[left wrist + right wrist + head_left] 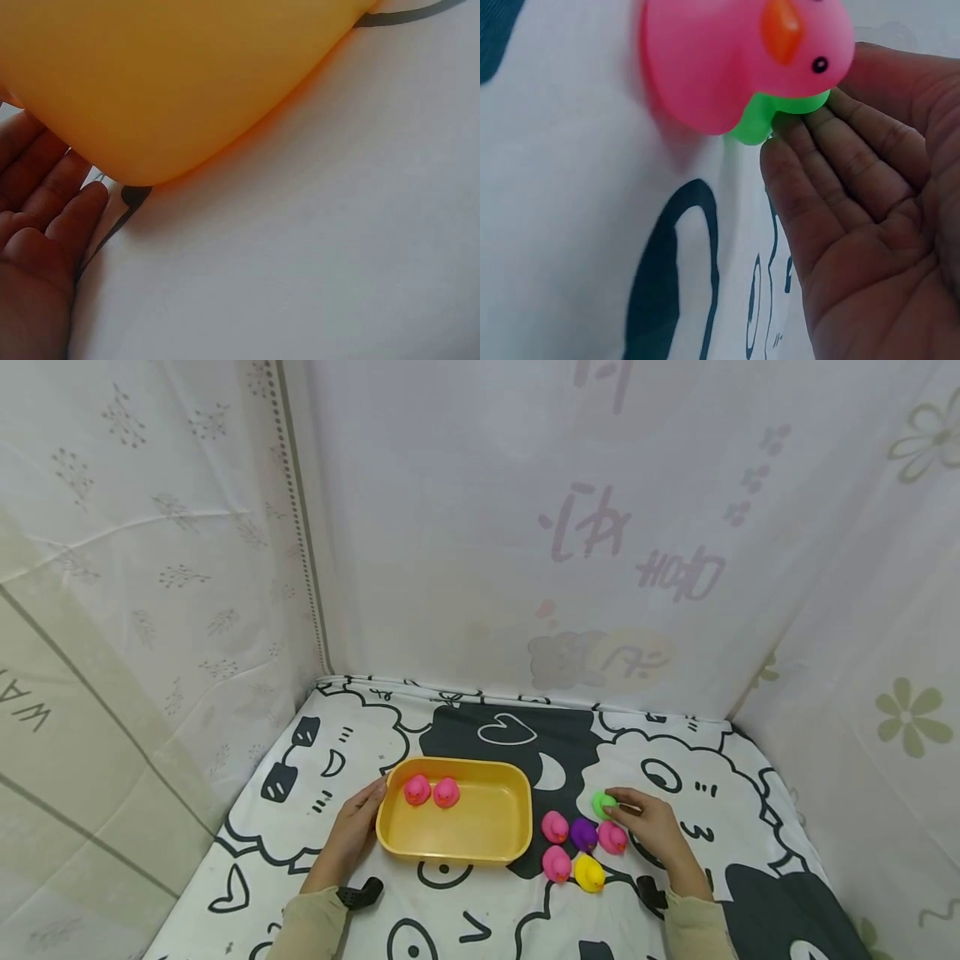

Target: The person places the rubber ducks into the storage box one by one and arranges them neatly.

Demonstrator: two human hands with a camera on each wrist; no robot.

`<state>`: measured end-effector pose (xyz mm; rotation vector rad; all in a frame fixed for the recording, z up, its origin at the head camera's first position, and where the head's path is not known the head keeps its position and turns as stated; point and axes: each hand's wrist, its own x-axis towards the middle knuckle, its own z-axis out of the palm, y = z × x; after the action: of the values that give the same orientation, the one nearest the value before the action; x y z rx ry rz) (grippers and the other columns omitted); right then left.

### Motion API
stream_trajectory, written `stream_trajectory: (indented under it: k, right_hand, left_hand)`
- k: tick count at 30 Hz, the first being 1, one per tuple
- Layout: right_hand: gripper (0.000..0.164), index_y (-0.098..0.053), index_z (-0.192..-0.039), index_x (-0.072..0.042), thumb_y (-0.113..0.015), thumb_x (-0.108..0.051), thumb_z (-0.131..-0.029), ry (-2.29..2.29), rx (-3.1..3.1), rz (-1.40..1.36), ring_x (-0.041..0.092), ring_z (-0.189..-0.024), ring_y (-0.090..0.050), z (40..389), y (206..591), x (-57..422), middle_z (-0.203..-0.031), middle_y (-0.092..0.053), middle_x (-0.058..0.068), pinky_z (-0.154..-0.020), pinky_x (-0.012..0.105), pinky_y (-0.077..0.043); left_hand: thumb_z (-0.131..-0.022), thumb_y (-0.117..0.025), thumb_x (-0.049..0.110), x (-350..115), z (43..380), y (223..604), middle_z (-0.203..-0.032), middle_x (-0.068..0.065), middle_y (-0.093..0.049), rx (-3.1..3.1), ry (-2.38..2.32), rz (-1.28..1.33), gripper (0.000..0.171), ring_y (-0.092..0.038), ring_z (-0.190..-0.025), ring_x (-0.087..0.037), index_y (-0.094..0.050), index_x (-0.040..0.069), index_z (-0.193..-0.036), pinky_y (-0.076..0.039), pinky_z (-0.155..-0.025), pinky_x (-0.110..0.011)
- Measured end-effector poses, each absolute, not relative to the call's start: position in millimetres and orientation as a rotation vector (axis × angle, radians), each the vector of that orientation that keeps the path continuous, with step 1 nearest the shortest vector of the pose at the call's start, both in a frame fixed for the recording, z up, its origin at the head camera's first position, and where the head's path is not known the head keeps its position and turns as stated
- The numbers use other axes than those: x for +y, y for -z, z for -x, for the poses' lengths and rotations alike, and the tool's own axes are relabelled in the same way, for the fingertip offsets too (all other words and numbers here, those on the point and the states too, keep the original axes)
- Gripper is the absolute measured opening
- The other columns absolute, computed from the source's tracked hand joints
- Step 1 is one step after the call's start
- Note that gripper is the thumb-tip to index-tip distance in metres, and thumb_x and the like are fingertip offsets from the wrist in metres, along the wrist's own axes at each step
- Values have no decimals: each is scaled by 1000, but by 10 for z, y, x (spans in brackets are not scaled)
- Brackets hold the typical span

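Yellow tray (pixel 517 835) by your left hand (pixel 351 837): smooth plastic, soft sheen. Green duck (pixel 601 802) at your right fingertips (pixel 611 811) and pink duck (pixel 735 60): smooth rubbery plastic, slightly glossy. Printed table cover (pixel 360 743): matt woven cloth. Surrounding curtains (pixel 450 527): thin matt fabric.

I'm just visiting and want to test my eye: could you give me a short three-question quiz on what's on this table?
1. How many pink ducks sit inside the yellow tray?
2. True or false: the left hand lies against the tray's side.
3. Which duck do the right hand's fingertips touch: A the yellow duck, B the green duck, C the purple duck?

Key:
1. Two: one pink duck beside another.
2. True.
3. B; three more pink ducks sit outside the tray.
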<state>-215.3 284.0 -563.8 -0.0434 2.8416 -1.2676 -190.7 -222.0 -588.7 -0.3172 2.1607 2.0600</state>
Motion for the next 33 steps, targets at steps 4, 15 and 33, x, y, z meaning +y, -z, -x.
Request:
stream_trajectory:
  k: [4, 15, 33]
  right_hand:
    - [37, -71, -125, -18, -78, -29, -90, 1301, 2814, 22, 30, -118, -64, 2153, 5662, 2855, -125, -69, 9, -98, 45, -54]
    - [39, -71, -125, -18, -80, -28, -88, 1380, 2779, 18, 32, -114, -67, 2161, 5716, 2872, -126, -67, 11, -92, 39, -58]
    - [40, -70, -125, -16, -80, -25, -88, 1371, 2792, 41, 31, -111, -68, 2145, 5722, 2890, -123, -69, 10, -91, 37, -58]
  left_hand:
    - [-94, -53, 67, -2218, 1909, 5884, -158, -1, -41, 2159, -2059, 321, 74, -29, -149, -23, -49, 19, -150, -30, -118, -42]
    - [-97, -51, 62, -2220, 1906, 5895, -158, -3, -40, 2171, -2077, 283, 72, -30, -149, -24, -48, 15, -151, -32, -116, -38]
    - [-97, -51, 62, -2227, 1875, 5909, -157, -3, -42, 2177, -2090, 224, 72, -31, -149, -22, -49, 14, -150, -31, -116, -35]
